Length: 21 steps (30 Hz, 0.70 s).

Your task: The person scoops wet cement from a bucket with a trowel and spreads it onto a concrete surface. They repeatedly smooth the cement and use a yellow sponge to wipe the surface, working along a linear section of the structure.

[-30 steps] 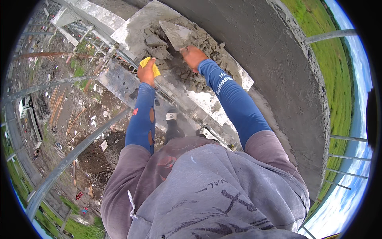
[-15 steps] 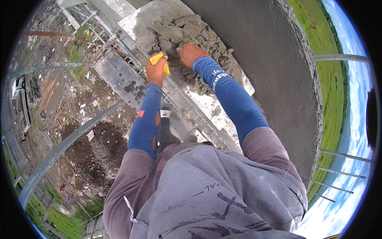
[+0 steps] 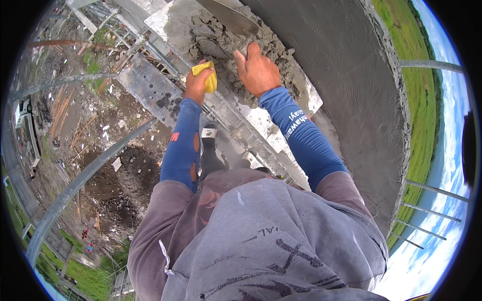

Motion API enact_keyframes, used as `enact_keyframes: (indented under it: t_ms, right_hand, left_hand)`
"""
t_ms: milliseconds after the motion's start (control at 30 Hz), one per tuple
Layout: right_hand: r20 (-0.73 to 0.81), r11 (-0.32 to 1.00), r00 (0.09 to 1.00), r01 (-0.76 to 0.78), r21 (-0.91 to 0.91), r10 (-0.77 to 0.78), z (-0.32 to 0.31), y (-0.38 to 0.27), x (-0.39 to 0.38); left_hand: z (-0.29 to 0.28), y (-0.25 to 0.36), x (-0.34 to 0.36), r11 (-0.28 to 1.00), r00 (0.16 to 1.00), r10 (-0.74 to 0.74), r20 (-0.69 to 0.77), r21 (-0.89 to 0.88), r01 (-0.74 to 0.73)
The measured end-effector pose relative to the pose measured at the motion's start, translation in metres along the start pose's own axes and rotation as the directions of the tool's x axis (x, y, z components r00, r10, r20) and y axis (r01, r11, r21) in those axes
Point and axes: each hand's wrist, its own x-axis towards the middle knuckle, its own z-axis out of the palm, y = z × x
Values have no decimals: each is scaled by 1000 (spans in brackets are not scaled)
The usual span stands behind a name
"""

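My left hand is closed around a yellow sponge, just left of the mortar board. My right hand grips a trowel; its handle is mostly hidden in the fingers. The trowel's grey steel blade reaches up and left from the hand, over the far part of the mortar. Wet grey mortar lies in a lumpy heap on a pale board, beneath and around my right hand.
A curved wall with grey plaster stands close on the right. Metal scaffold pipes cross at left, with rubble-strewn ground far below. A splattered plank lies left of my hands. My boot stands on the narrow platform.
My right hand has moved right and turned, swinging the trowel blade away from the near mortar toward the upper right. The left hand shifts only slightly, still with the sponge.
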Motion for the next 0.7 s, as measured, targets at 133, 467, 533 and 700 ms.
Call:
enact_keyframes:
  t_ms: [133, 467, 533, 700]
  right_hand:
    - [96, 981, 992, 96, -168, -81, 2, -6, 10]
    - [135, 990, 986, 106, -96, -92, 15, 12, 18]
    - [166, 998, 984, 68, 13, -70, 12, 27, 2]
    - [-30, 948, 996, -75, 308, 88, -9, 168, -125]
  left_hand:
    - [2, -6, -9, 970, 998, 67, 2, -235, -65]
    - [15, 14, -20, 959, 990, 106, -95, -253, -127]
    - [15, 22, -56, 978, 982, 105, -156, -164, -130]
    - [111, 24, -134, 952, 934, 264, 239, 93, -293]
